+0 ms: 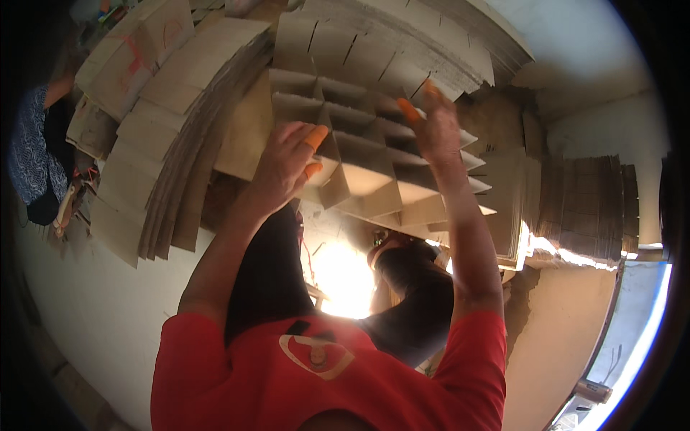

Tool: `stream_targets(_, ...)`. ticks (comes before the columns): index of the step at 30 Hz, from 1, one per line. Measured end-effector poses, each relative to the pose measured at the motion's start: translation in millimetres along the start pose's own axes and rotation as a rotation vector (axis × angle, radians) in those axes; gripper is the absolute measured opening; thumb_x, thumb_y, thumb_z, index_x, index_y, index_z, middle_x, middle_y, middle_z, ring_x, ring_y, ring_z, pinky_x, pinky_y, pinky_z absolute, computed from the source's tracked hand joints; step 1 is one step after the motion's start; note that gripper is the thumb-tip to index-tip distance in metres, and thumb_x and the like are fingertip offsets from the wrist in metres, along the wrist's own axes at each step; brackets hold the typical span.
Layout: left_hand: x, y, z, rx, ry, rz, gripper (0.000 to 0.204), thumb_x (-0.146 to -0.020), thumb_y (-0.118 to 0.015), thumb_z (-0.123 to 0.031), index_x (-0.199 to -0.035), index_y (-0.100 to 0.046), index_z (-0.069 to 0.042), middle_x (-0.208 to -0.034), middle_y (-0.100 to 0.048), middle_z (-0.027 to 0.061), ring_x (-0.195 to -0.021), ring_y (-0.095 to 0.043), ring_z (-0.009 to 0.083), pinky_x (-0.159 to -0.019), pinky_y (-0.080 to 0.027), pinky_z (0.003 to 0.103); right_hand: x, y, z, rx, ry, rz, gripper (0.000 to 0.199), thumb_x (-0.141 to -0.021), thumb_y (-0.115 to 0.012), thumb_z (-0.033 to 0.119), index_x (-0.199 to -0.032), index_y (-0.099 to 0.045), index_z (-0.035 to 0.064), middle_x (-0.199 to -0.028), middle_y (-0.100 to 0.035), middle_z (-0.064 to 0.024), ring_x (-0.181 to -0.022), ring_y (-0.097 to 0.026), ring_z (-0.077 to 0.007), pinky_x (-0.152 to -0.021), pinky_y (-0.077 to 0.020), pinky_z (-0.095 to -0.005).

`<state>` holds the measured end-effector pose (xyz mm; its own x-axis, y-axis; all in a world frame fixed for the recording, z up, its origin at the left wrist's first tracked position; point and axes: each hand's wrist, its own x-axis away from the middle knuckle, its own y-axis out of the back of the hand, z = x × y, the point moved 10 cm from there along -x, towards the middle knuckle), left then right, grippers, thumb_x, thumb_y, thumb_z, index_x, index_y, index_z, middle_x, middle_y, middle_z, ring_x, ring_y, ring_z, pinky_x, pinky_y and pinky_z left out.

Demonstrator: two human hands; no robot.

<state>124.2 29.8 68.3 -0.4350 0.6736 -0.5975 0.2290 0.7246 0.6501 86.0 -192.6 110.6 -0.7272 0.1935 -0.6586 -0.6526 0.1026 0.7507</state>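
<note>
A cardboard divider grid, made of interlocked brown strips forming several cells, sits in front of me at the middle of the head view. My left hand, with orange rubber tips on two fingers, grips the grid's near left edge. My right hand, also with orange fingertip covers, presses flat against the grid's right side with fingers spread. My red shirt and dark trousers fill the lower part of the view.
Fanned stacks of flat cardboard sheets lie to the left and more to the right. Another stack runs behind the grid. A person in patterned blue clothing sits at the far left. Pale floor below.
</note>
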Motion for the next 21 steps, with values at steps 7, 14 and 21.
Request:
stream_targets(7, -48.7, -39.7, 7.3, -0.15, -0.138, 0.24, 0.086, -0.065, -0.073, -0.002, -0.14, -0.032, -0.003, -0.135, -0.044, 0.013, -0.133, -0.029, 0.0335, -0.11, -0.029, 0.043, 63.9, -31.1, -81.7, -0.242, -0.337, 0.783, 0.078, -0.08, -0.062, 0.06, -0.121, -0.051, -0.0052, -0.077, -0.066, -0.0187, -0.071, -0.063, -0.0343, -0.068, -0.0497, -0.0378)
stream_targets(14, -84.2, -101.3, 46.3, -0.062, -0.086, 0.607, 0.051, -0.068, -0.071, -0.003, -0.118, -0.057, -0.007, -0.109, -0.062, 0.0073, -0.111, -0.053, 0.0244, -0.093, -0.041, 0.042, 113.0, -22.5, -5.3, -0.291, -0.122, 0.655, 0.025, -0.083, -0.066, 0.021, -0.088, -0.05, 0.0028, -0.071, -0.061, -0.0209, -0.065, -0.058, -0.0415, -0.057, -0.0446, -0.0462)
stream_targets(21, -70.4, 19.0, -55.7, -0.376, -0.438, 0.328, 0.027, -0.07, -0.065, -0.001, -0.097, -0.062, -0.002, -0.1, -0.063, 0.0081, -0.094, -0.058, 0.0232, -0.076, -0.049, 0.04, 46.2, 101.3, 42.9, 0.146, 0.139, 0.198, 0.019, -0.083, -0.061, 0.011, -0.099, -0.054, 0.0027, -0.101, -0.061, -0.0174, -0.096, -0.059, -0.0336, -0.08, -0.0442, -0.0457)
